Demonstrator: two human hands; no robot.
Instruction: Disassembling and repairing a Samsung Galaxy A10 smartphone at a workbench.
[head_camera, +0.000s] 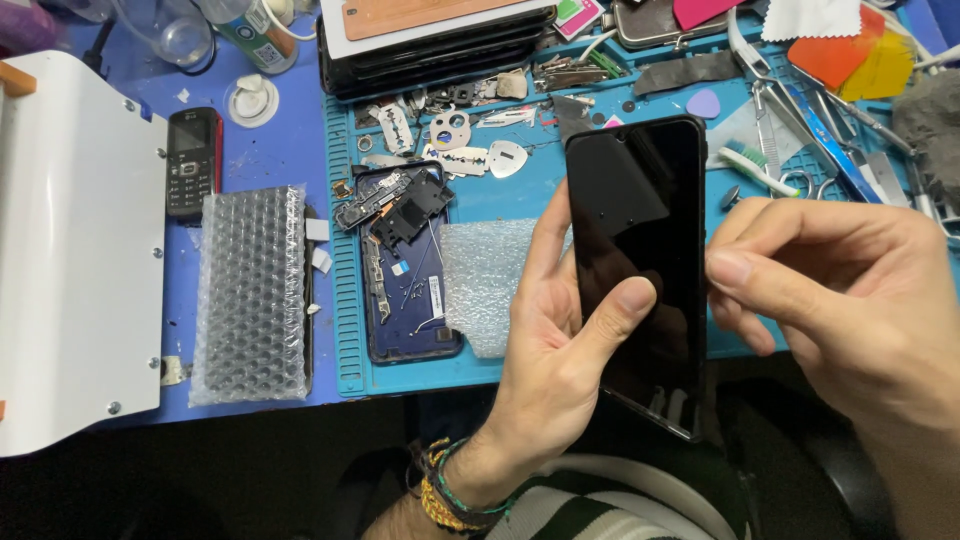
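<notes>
Now the left hand (555, 350) clasps one black phone (638, 260) (screen dark); the right hand (840, 290) pinches its edge.

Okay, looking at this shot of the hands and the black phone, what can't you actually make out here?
All in the head view:
- Back of the black phone: faces away; the left hand covers its left edge.
- Right hand: its pinched fingertips hide whatever touches the phone's right edge.
- Small parts on the opened blue phone: too small to identify.
- Tools at top right: cut off by the frame edge.
</notes>
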